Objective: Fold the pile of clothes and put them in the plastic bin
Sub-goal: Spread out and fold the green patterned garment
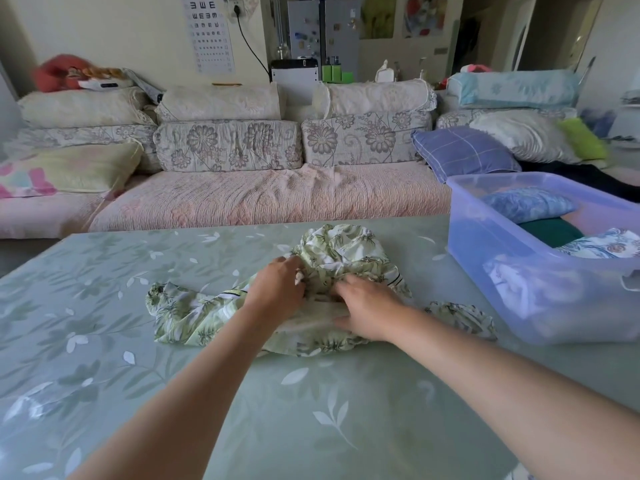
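Gripping the crumpled leaf-print garment [339, 247] with both hands, left hand [277, 289] pinching a bunched fold, right hand [367, 306] curled into the cloth beside it, probably to find an edge and spread it flat. Heaped unfolded on the green table [104, 306], near the plastic bin [485, 237], set close on the right for a short carry and already holding folded clothes [530, 202].

left hand [277, 289] and right hand [369, 308] on crumpled green-print garment [194, 317] atop table [104, 341]; plastic bin [491, 237] near right
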Demonstrator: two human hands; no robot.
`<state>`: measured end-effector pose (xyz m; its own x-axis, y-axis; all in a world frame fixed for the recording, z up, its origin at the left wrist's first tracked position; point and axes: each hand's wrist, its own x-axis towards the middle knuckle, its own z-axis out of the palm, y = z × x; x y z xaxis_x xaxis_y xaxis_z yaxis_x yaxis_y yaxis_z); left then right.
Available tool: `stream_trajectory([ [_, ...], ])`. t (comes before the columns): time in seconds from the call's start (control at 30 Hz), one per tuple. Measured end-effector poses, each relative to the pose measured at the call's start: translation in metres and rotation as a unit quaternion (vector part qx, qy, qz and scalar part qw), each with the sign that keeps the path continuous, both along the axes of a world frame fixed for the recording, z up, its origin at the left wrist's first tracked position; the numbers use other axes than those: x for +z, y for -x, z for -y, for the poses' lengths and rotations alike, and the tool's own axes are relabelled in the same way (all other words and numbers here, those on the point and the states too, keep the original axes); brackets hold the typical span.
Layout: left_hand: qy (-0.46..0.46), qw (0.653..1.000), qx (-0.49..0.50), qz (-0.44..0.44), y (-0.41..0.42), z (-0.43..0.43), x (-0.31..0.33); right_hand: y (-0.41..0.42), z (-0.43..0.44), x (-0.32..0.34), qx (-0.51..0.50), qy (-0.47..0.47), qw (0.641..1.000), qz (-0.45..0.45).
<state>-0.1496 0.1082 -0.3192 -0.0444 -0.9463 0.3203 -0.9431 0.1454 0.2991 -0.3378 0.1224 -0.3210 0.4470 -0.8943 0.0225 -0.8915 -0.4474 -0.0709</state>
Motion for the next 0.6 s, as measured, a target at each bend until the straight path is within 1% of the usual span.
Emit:
stream_trajectory([
  [0.07,-0.007,0.999,-0.034,-0.015,0.001,-0.008,0.005,-0.001,0.005,0.0,-0.001,0.026,0.998,0.049],
  [0.1,0.005,0.998,-0.066,-0.024,0.003,-0.013,0.007,-0.002,0.008,0.003,-0.01,0.026,0.996,0.084],
  [0.13,0.037,0.993,-0.109,-0.04,0.005,-0.02,0.009,-0.005,0.01,0.008,-0.029,0.016,0.99,0.14],
  [0.17,0.084,0.983,-0.154,-0.059,0.006,-0.026,0.012,-0.007,0.011,0.014,-0.057,-0.015,0.976,0.209],
  [0.2,0.138,0.97,-0.187,-0.076,0.007,-0.032,0.016,-0.009,0.012,0.019,-0.084,-0.05,0.954,0.283],
  [0.27,0.224,0.949,-0.202,-0.09,0.008,-0.043,0.023,-0.011,0.012,0.031,-0.119,-0.101,0.898,0.412],
  [0.3,0.244,0.946,-0.197,-0.085,0.009,-0.047,0.026,-0.011,0.011,0.036,-0.126,-0.128,0.864,0.47],
  [0.33,0.246,0.947,-0.191,-0.078,0.01,-0.052,0.028,-0.011,0.01,0.041,-0.126,-0.166,0.816,0.539],
  [0.4,0.207,0.962,-0.163,-0.067,0.013,-0.057,0.026,-0.013,0.003,0.053,-0.102,-0.27,0.678,0.676],
  [0.43,0.176,0.972,-0.136,-0.076,0.014,-0.059,0.024,-0.014,0.0,0.059,-0.079,-0.31,0.623,0.714],
  [0.47,0.141,0.977,-0.114,-0.112,0.015,-0.061,0.024,-0.014,-0.003,0.064,-0.057,-0.339,0.59,0.731],
  [0.5,0.105,0.975,-0.092,-0.175,0.016,-0.061,0.025,-0.013,-0.006,0.067,-0.035,-0.36,0.572,0.736],
  [0.53,0.069,0.964,-0.066,-0.246,0.014,-0.061,0.028,-0.012,-0.008,0.068,-0.014,-0.371,0.568,0.735],
  [0.57,0.034,0.952,-0.037,-0.302,0.013,-0.06,0.032,-0.011,-0.009,0.067,0.001,-0.374,0.572,0.73],
  [0.6,0.015,0.946,-0.014,-0.323,0.011,-0.058,0.036,-0.01,-0.011,0.067,0.014,-0.362,0.594,0.718],
])
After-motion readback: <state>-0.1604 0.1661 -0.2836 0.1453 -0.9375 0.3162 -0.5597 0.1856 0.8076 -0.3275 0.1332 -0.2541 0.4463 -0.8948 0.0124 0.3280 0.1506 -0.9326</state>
